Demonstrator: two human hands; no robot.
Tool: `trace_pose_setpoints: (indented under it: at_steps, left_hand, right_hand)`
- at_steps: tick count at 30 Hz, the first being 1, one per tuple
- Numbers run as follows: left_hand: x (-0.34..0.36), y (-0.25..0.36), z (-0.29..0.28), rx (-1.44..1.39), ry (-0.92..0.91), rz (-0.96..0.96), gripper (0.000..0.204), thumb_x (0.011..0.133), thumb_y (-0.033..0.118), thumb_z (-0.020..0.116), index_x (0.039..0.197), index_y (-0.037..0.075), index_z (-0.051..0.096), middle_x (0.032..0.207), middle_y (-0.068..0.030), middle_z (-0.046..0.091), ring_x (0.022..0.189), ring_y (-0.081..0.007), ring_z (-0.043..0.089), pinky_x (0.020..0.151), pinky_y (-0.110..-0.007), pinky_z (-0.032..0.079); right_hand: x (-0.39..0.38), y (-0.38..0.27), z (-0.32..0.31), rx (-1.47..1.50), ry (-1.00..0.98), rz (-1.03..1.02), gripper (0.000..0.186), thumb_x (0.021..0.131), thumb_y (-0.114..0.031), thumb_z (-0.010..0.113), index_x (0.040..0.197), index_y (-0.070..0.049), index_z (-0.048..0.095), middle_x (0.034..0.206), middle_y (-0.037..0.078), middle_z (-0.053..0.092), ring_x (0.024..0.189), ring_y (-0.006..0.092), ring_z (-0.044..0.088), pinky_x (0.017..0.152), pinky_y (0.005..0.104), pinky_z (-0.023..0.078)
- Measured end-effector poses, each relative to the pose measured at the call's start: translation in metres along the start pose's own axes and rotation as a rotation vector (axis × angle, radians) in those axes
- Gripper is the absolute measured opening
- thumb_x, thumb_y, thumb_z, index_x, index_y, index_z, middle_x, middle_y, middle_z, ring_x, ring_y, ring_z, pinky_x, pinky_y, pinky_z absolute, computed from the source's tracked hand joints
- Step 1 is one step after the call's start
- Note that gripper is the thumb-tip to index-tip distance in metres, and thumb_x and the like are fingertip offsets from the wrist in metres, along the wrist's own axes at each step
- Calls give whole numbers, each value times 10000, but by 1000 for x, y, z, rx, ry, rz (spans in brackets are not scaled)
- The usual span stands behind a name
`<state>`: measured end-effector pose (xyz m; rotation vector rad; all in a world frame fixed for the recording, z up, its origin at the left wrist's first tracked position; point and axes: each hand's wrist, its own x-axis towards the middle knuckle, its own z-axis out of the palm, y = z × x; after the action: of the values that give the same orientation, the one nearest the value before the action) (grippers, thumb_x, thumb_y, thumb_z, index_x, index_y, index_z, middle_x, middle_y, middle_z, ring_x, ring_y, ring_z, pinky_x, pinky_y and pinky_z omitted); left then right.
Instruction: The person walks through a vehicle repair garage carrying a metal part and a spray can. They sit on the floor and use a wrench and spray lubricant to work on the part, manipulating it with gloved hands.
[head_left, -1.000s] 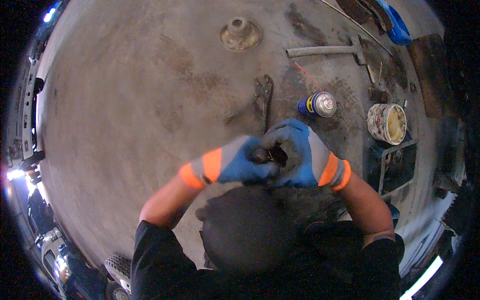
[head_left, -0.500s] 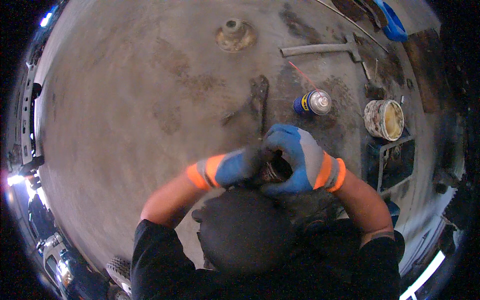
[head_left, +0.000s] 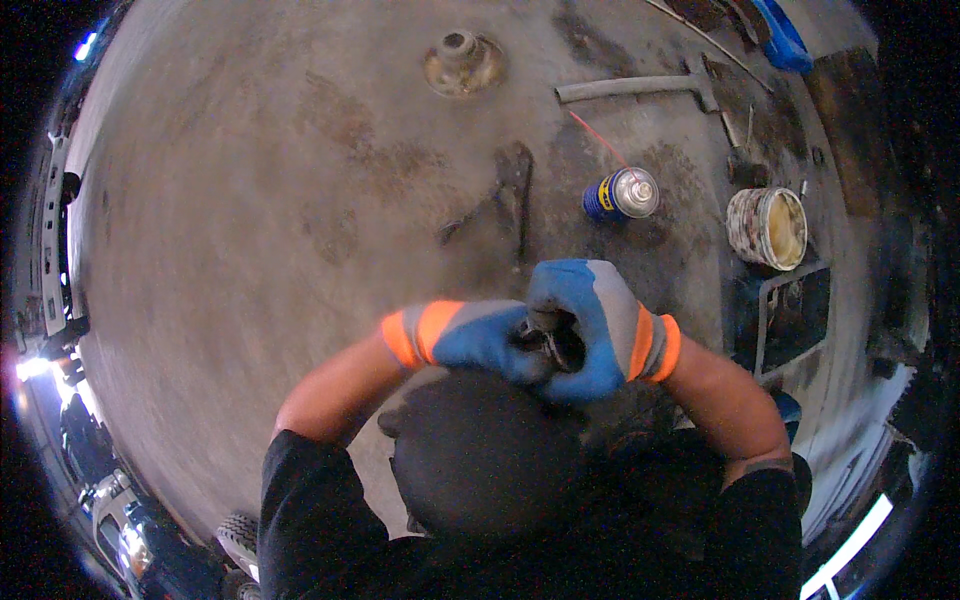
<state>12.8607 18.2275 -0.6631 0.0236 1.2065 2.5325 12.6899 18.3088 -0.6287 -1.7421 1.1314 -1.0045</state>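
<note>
My left hand point(head_left: 485, 340) and my right hand point(head_left: 590, 330), in blue-and-grey gloves with orange cuffs, are closed around a dark, hollow part point(head_left: 558, 348), low in the middle of the view. Its details are mostly hidden by the fingers and the gloves' dark palms. Beyond my hands, a dark metal tool point(head_left: 517, 200), its outline hard to make out, lies on the concrete floor. Right of it are a blue spray can point(head_left: 622, 195) and its red straw point(head_left: 592, 132). A used tub point(head_left: 770, 228) with yellowish contents is farther right.
A flanged metal part point(head_left: 462, 65) sits at the top middle. A hammer point(head_left: 630, 87), a thin rod point(head_left: 710, 44) and a blue object point(head_left: 785, 38) lie toward the upper right. A dark frame point(head_left: 795, 315) is at the right. Vehicle parts point(head_left: 55, 235) and a tyre point(head_left: 238, 535) line the left.
My hands have moved lower with the dark part, its opening shifting slightly. The floor objects appear slightly higher and farther left in the view.
</note>
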Motion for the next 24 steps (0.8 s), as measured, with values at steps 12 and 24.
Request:
trace_pose_setpoints:
  at_steps: [12,24]
  left_hand:
    - [1,-4,4,6,104,-12,512,825,294,672,1225,21,508,1166,-57,578,1084,-161,510,963,-337,401]
    - [-6,-25,4,-519,542,225,566,955,481,390,1315,45,406,1048,-34,572,879,-119,541,786,-277,456]
  right_hand:
    - [-4,-4,-6,67,-8,91,371,561,-232,753,808,-42,551,733,112,547,621,269,551,564,342,434]
    - [-6,20,1,430,128,366,595,706,-155,731,1226,22,502,1136,122,587,1044,200,565,922,349,445]
